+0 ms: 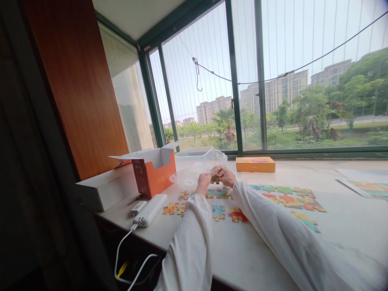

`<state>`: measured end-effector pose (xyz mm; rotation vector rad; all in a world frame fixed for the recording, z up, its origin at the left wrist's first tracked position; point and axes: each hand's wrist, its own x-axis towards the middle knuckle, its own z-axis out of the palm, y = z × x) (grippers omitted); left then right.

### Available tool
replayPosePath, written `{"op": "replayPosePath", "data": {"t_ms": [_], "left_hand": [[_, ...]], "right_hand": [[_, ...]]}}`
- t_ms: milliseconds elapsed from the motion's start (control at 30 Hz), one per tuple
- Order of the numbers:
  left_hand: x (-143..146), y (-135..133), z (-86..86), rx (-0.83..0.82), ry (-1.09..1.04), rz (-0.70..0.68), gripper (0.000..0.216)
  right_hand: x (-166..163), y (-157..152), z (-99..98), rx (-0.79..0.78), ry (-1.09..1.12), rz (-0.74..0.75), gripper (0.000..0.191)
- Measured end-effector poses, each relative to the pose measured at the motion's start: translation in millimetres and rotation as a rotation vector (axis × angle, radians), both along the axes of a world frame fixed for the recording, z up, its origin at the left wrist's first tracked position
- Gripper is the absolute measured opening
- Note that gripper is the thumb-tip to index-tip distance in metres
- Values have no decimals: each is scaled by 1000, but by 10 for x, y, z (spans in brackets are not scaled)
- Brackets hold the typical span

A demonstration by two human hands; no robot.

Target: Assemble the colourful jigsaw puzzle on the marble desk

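My left hand (205, 182) and my right hand (229, 178) meet above the far part of the tabletop. Their fingers are closed on a greenish jigsaw puzzle piece (215, 178); a red and white patterned patch shows by the right fingers, too small to make out. Beneath and around my forearms lie loose puzzle pieces: a light blue one (218, 212), a red and yellow one (238, 215) and orange ones (170, 208) to the left. To the right are more pieces, among them an orange one (290, 201) and a green one (284, 189). My sleeves hide some.
An open orange and white box (156, 173) stands at left, beside a white box (106, 190). Near the edge lies a white power bank (150, 210) with a cable. Clear plastic wrap (189, 171), a flat orange box (255, 165) and a printed sheet (365, 188) are farther back.
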<state>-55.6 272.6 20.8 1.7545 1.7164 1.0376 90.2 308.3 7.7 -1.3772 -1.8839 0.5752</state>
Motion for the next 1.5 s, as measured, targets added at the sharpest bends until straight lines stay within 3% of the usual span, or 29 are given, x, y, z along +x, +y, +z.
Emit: {"op": "replayPosePath", "data": {"t_ms": [167, 267, 367, 567, 700, 833, 1000, 1200, 1500], "left_hand": [[172, -102, 159, 152, -157, -50, 40], [356, -206, 255, 221, -207, -238, 42], [579, -381, 349, 256, -114, -447, 48], [1147, -833, 435, 268, 100, -737, 53], [1657, -1020, 481, 285, 187, -770, 58], [2144, -1079, 533, 212, 285, -752, 61], [2500, -1089, 323, 156, 247, -720, 59], [2596, -1105, -15, 155, 351, -811, 40], [2611, -1116, -53, 249, 431, -803, 48]], "right_hand": [[338, -43, 201, 34, 125, 20, 35], [746, -144, 321, 43, 225, 75, 43], [1257, -353, 378, 31, 343, 139, 52], [2248, -1066, 371, -121, 400, 216, 57], [2769, -1448, 397, -182, 370, 204, 56], [3156, -1612, 390, -242, 286, 139, 57], [3448, -1642, 184, -342, 288, 158, 53], [3570, -1574, 5, -393, 124, 172, 55], [3608, -1565, -12, -252, -177, 101, 46]]}}
